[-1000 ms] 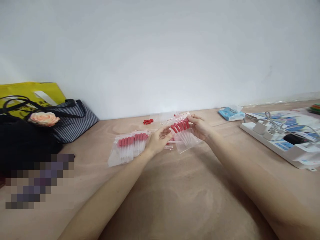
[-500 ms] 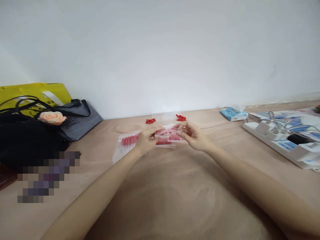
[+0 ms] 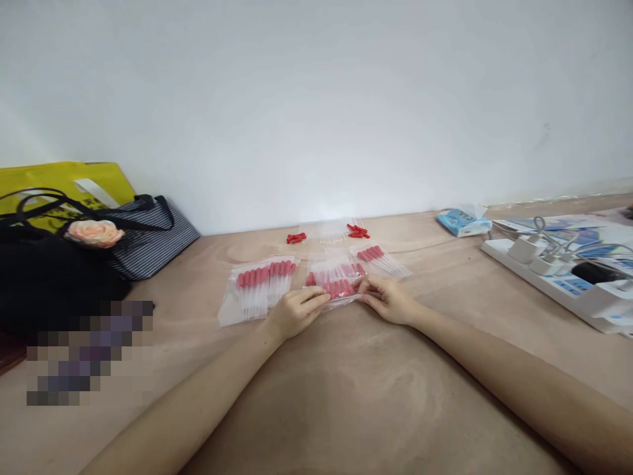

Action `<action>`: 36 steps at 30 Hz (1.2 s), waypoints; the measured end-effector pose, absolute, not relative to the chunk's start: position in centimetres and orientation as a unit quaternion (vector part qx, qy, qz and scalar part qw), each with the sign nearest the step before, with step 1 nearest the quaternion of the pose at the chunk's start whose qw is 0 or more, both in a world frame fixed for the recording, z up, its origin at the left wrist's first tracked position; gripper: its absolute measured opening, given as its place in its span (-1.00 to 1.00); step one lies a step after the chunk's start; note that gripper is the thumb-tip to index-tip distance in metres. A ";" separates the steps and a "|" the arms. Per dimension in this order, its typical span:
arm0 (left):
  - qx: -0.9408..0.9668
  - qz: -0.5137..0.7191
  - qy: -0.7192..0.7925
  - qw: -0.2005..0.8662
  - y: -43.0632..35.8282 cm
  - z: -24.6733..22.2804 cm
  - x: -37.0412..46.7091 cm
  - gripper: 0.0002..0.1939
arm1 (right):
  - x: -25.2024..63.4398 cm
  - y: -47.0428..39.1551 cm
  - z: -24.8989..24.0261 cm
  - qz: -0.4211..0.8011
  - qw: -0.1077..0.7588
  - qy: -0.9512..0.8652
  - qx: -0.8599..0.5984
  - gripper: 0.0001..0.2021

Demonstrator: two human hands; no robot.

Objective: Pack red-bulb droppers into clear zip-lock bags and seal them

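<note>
A clear zip bag (image 3: 338,289) lies low over the wooden table, with several red-bulbed droppers inside, their thin pale stems pointing away. My left hand (image 3: 295,311) pinches its near left corner. At the near right corner, my right hand (image 3: 388,298) has thumb and fingers closed on the plastic. Beyond and partly under it rests another bag with red ends showing. Two filled bags (image 3: 253,278) lie side by side to the left. One more bag of droppers (image 3: 378,258) is just behind my right hand.
Loose red rubber bulbs form two small piles (image 3: 297,238) near the wall, with thin pale tubes between them. A blue tissue pack (image 3: 463,223) and a white power strip (image 3: 548,280) stand right. Striped (image 3: 155,241) and yellow (image 3: 64,173) bags sit left.
Both hands have come nearer to me and lower with the bag, which now lies flatter. The bags behind it show more plainly. The view has shifted slightly.
</note>
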State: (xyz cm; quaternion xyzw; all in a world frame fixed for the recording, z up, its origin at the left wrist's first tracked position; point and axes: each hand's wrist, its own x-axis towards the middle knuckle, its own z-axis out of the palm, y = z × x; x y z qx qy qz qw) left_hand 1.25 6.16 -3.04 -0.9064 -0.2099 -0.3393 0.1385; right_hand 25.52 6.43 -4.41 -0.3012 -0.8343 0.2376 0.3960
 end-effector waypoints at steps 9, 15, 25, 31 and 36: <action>-0.901 -0.334 -0.162 0.224 5.6 -2.8 1.2 -0.87 | 25.6 5.8 -4.5 0.176 0.382 -0.847 -0.326 -0.95; -0.899 -0.338 -0.155 0.232 6.1 -2.9 1.3 -0.83 | 25.1 5.9 -4.3 0.060 0.362 -0.878 -0.309 -0.93; -0.909 -0.327 -0.140 0.217 6.3 -2.7 1.7 -0.79 | 20.9 5.7 -3.6 -0.267 0.355 -0.866 -0.229 -0.80; -0.914 -0.326 -0.128 0.205 6.4 -2.5 1.7 -0.75 | 20.3 5.7 -3.6 -0.323 0.345 -0.854 -0.216 -0.73; -0.915 -0.333 -0.130 0.188 6.2 -2.4 1.9 -0.77 | 20.9 5.8 -3.7 -0.305 0.297 -0.877 -0.222 -0.70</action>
